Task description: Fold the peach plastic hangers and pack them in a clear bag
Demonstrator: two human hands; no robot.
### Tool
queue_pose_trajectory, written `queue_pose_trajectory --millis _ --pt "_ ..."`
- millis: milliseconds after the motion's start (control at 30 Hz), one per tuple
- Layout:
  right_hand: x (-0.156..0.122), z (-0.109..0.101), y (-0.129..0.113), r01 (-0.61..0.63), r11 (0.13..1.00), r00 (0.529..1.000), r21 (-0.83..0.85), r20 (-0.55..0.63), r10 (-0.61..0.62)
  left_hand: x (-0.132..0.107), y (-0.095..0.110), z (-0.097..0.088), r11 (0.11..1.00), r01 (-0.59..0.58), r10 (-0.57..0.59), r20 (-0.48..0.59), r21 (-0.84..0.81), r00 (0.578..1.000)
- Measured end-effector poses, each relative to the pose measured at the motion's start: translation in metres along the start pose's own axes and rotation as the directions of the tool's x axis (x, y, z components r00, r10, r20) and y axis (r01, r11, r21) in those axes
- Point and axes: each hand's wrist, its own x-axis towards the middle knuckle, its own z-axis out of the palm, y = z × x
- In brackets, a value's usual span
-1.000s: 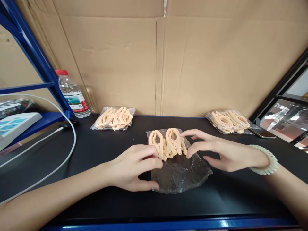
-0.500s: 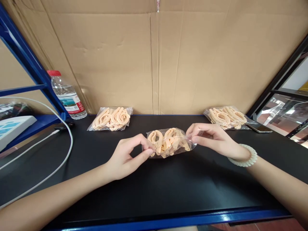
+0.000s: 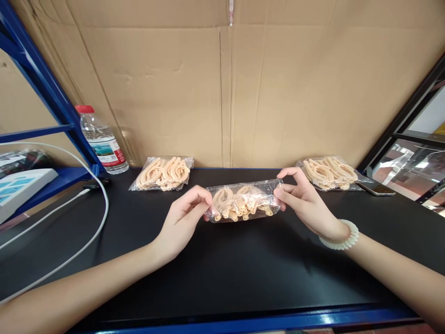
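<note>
A clear plastic bag (image 3: pixel 242 202) filled with peach-coloured looped plastic pieces is held just above the black tabletop (image 3: pixel 222 269). My left hand (image 3: pixel 183 219) pinches the bag's left end between thumb and fingers. My right hand (image 3: pixel 301 200), with a pale bead bracelet on the wrist, pinches the right end. The bag is stretched level between the two hands, its upper part folded over.
Two more filled bags lie at the back: one at the left (image 3: pixel 162 172), one at the right (image 3: pixel 328 174). A water bottle (image 3: pixel 100 140) stands by the blue shelf post. A white cable (image 3: pixel 86 227) loops on the left. A phone (image 3: pixel 377 188) lies far right. Cardboard (image 3: pixel 222 93) walls the back.
The bag lay flat on the table with its empty end spread toward me; both hands took its ends, lifted it and folded the loose plastic over the pieces.
</note>
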Motion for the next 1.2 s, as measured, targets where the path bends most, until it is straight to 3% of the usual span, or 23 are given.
queue_pose_trajectory --millis 167,333,433,567,767,933,1200 --pt "0.004 -0.004 0.002 0.107 0.98 0.993 -0.166 0.071 -0.097 -0.001 0.004 -0.005 0.982 -0.046 0.046 0.003 0.183 0.999" --pt "0.007 -0.01 0.003 0.045 0.934 0.994 -0.354 0.113 -0.005 0.001 0.007 -0.004 0.955 0.017 -0.036 0.06 0.295 0.998" --pt "0.009 -0.013 0.003 0.033 0.954 0.98 -0.298 0.197 0.028 0.003 0.003 -0.004 0.943 0.008 -0.052 0.123 0.332 0.991" --pt "0.009 -0.012 0.007 0.075 0.981 0.961 -0.178 0.277 -0.023 0.004 -0.007 -0.006 0.925 -0.076 0.019 0.154 0.372 0.988" --pt "0.008 -0.01 0.02 0.274 0.877 0.956 -0.395 0.213 -0.203 0.002 -0.013 -0.005 0.873 -0.149 0.095 0.138 0.464 0.986" --pt "0.009 -0.009 0.023 0.338 0.822 0.941 -0.458 0.185 -0.284 0.002 -0.007 -0.005 0.817 -0.231 0.191 0.13 0.528 0.973" --pt "0.008 -0.002 0.01 0.386 0.741 0.889 -0.549 0.008 -0.457 0.001 0.008 -0.006 0.667 -0.415 0.486 0.06 0.619 0.872"
